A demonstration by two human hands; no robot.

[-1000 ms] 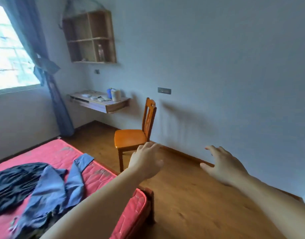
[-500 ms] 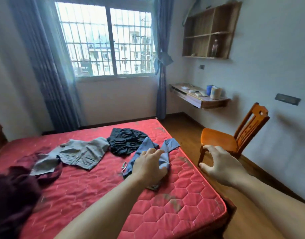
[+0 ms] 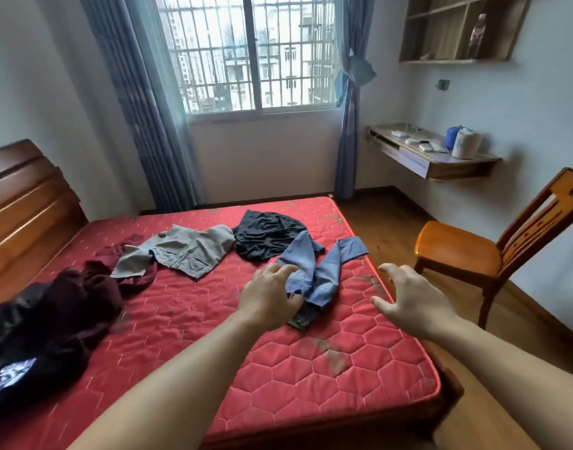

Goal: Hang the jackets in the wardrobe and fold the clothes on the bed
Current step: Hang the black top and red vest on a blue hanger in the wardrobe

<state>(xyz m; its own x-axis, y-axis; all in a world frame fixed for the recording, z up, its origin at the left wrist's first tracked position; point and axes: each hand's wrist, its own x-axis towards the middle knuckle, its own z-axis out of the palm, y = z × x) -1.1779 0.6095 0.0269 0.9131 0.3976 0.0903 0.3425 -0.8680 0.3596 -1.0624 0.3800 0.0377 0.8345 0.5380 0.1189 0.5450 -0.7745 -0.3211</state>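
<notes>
A red quilted mattress [image 3: 187, 323] fills the middle of the head view. Clothes lie loose on it: a blue garment [image 3: 320, 271], a black one [image 3: 265, 235] behind it, a grey one [image 3: 187, 251] to the left, a maroon piece [image 3: 139, 280], and a dark maroon and black jacket heap [image 3: 51, 323] at the left edge. My left hand [image 3: 268, 297] hovers with loosely bent fingers just in front of the blue garment, holding nothing. Over the bed's right edge my right hand [image 3: 411, 300] is spread, also holding nothing. No wardrobe is in view.
A wooden chair [image 3: 492, 251] stands on the wood floor right of the bed. A wall desk [image 3: 440, 160] carries small items and a blue container. A wooden headboard [image 3: 22, 203] is at the left, a barred window [image 3: 256, 53] with blue curtains behind.
My view has swung left from the wall and chair to the whole bed and window. Both hands stay stretched out in front, now over the mattress near the blue garment.
</notes>
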